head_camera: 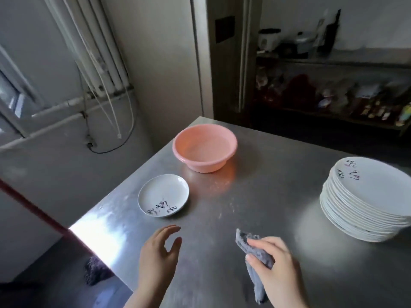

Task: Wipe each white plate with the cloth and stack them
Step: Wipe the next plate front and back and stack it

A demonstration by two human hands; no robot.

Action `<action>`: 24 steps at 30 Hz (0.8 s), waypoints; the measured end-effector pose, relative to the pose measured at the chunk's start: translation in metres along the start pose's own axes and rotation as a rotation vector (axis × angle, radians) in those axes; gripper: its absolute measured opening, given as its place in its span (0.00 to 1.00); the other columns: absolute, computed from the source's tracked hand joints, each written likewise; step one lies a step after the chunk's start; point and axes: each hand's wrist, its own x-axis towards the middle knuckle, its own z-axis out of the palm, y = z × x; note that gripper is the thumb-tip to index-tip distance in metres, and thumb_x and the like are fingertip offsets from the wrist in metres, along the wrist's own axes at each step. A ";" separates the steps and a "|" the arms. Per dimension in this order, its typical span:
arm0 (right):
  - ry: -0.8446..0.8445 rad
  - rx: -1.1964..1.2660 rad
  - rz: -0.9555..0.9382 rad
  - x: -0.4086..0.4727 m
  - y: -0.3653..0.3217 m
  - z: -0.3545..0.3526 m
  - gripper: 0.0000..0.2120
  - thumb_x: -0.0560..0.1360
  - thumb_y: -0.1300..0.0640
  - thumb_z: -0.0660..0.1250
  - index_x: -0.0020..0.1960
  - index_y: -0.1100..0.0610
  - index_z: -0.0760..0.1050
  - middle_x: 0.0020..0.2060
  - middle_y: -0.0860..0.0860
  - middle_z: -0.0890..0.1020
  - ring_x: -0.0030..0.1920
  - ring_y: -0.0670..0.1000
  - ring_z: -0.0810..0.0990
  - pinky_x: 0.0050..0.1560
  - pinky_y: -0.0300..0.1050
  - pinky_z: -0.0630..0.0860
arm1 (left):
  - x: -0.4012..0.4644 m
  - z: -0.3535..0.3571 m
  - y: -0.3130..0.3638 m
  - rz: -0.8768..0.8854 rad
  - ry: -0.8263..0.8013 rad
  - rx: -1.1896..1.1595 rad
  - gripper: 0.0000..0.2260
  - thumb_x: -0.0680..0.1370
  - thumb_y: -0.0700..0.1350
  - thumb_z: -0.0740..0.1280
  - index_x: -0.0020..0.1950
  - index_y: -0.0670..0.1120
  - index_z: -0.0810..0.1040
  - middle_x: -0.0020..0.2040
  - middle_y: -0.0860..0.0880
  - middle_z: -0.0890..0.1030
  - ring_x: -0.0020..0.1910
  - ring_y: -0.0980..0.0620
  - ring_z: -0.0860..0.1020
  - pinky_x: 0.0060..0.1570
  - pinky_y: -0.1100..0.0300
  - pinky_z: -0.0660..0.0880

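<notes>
Right hand (274, 261) has its grip closed round the grey cloth (255, 252), left hand (159, 252) empty with fingers spread; one plate (163, 195) lies ahead-left of that grip, the unwiped stack (364, 203) ahead-right, so next, apparently, fetching a plate.

A plain working kitchen, likely a canteen's back room — a bare steel worktable (278, 196) carries a tall stack of white plates (364, 203) at three o'clock and a pink plastic basin (204, 147) at twelve. Beyond, at one o'clock, dim shelves (333, 63) hold packets and appliances — a radiator (89, 52) stands at ten.
</notes>
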 end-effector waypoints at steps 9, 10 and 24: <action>-0.047 -0.005 0.045 0.035 -0.041 0.107 0.18 0.66 0.64 0.77 0.44 0.41 0.81 0.45 0.40 0.76 0.48 0.39 0.77 0.49 0.27 0.69 | 0.079 -0.026 -0.078 0.088 -0.141 0.220 0.09 0.71 0.43 0.77 0.49 0.53 0.86 0.56 0.57 0.83 0.50 0.48 0.82 0.53 0.54 0.75; -0.043 -0.013 0.060 0.038 -0.046 0.120 0.18 0.67 0.64 0.77 0.44 0.41 0.81 0.45 0.40 0.76 0.48 0.39 0.77 0.48 0.27 0.69 | 0.090 -0.026 -0.087 0.139 -0.172 0.240 0.09 0.70 0.43 0.78 0.48 0.53 0.86 0.55 0.56 0.84 0.51 0.48 0.82 0.54 0.54 0.75; 0.157 -0.048 0.227 0.040 -0.072 0.156 0.15 0.68 0.66 0.75 0.45 0.46 0.82 0.47 0.46 0.77 0.48 0.38 0.77 0.47 0.24 0.67 | 0.157 -0.003 -0.158 0.775 -0.221 0.132 0.05 0.73 0.48 0.70 0.43 0.51 0.87 0.46 0.58 0.86 0.46 0.54 0.84 0.44 0.64 0.79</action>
